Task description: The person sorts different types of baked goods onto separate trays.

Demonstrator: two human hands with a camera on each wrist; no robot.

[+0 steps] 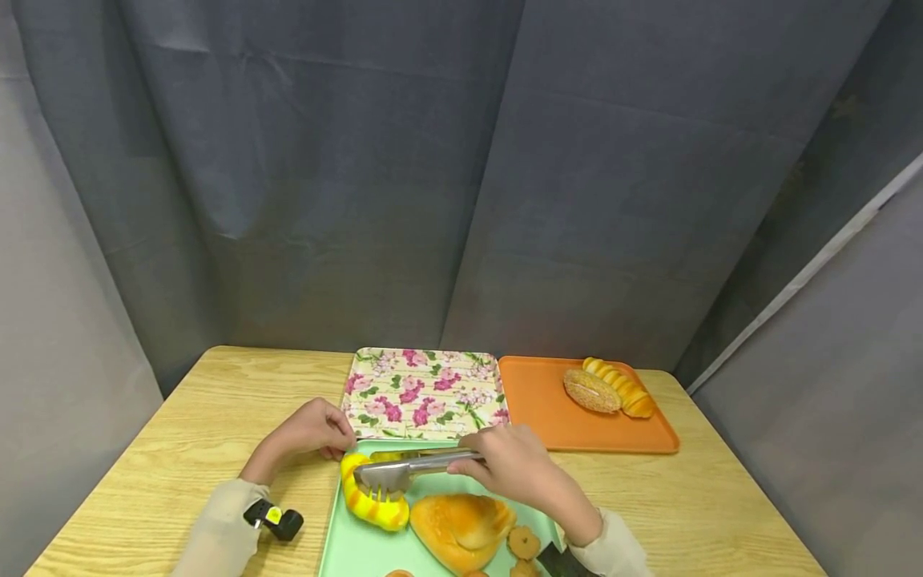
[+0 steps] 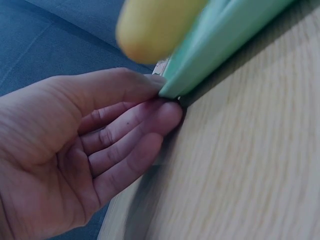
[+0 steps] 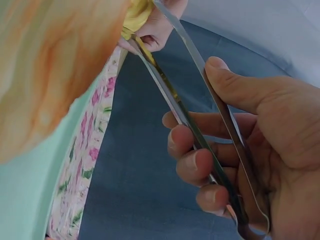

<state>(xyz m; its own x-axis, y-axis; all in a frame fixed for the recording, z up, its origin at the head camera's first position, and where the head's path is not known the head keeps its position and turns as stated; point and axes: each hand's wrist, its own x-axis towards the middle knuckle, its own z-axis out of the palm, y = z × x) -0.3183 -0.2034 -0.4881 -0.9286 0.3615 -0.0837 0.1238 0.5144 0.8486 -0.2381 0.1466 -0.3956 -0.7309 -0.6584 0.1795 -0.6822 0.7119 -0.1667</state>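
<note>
A mint-green tray (image 1: 346, 545) lies at the table's near edge. My left hand (image 1: 344, 445) pinches its far-left corner, thumb on the rim (image 2: 220, 40) and fingers (image 2: 150, 117) against the side. My right hand (image 1: 469, 465) grips metal tongs (image 1: 404, 473), thumb on one arm (image 3: 200, 100) and fingers curled round the other. The tong tips rest at a curved yellow bread with orange stripes (image 1: 371, 501) on the tray's left side, which shows blurred in the left wrist view as the yellow bread (image 2: 155, 25). Whether the tongs clamp it is unclear.
A large golden bread (image 1: 461, 525) and small flower-shaped cookies (image 1: 524, 542) share the green tray. Behind it sit a floral tray (image 1: 421, 393) and an orange tray (image 1: 548, 417) with a seeded bun (image 1: 591, 390) and a ridged yellow roll (image 1: 627, 389). Grey curtains surround the wooden table (image 1: 180, 449).
</note>
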